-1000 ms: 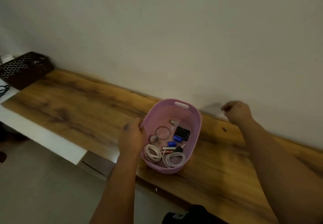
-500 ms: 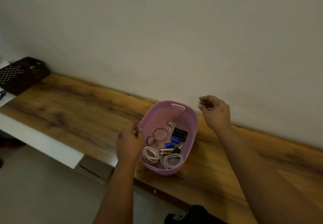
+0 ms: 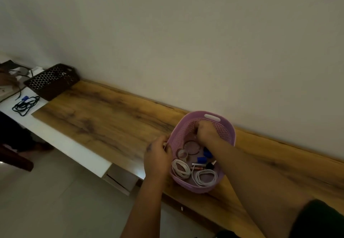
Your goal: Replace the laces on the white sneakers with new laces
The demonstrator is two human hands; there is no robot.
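My left hand (image 3: 158, 158) grips the rim of the oval lilac perforated plastic basket (image 3: 228, 131) on the wooden table (image 3: 104, 118). My right hand (image 3: 205, 131) reaches inside, grip state indeterminate. Two coiled white laces (image 3: 204, 178) lie at its near end.

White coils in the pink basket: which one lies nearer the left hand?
The flat-banded white coil, by the basket wall under the left hand. The round-corded white coil lies further right, at the pink basket's near end.
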